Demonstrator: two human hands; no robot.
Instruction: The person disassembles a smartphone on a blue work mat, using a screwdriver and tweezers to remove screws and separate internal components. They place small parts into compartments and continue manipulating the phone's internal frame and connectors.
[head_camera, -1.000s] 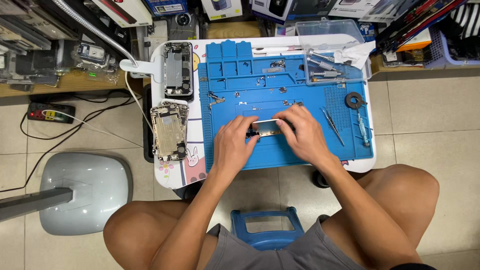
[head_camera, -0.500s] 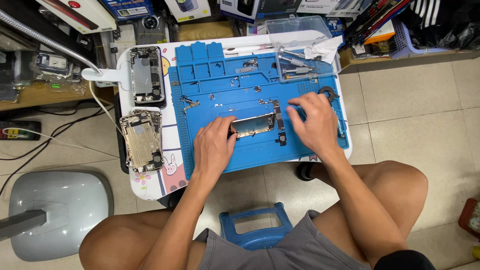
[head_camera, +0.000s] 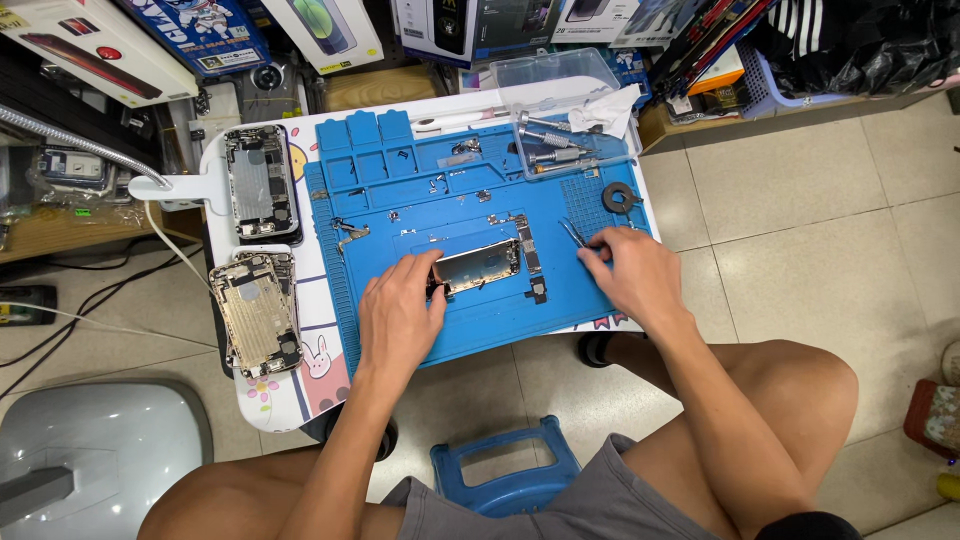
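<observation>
One metal plate (head_camera: 476, 267) lengthwise left-right, pinched by left hand (head_camera: 398, 318); right hand (head_camera: 630, 275) gripping tweezers (head_camera: 573, 233).

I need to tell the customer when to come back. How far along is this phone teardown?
Done: the phone chassis lies opened on the blue mat, with small parts and a board strip spread around it. In hand: the left hand steadies the chassis while the right hand reaches the tweezers. Left: nothing looks reassembled, and two more opened phones wait alongside.
</observation>
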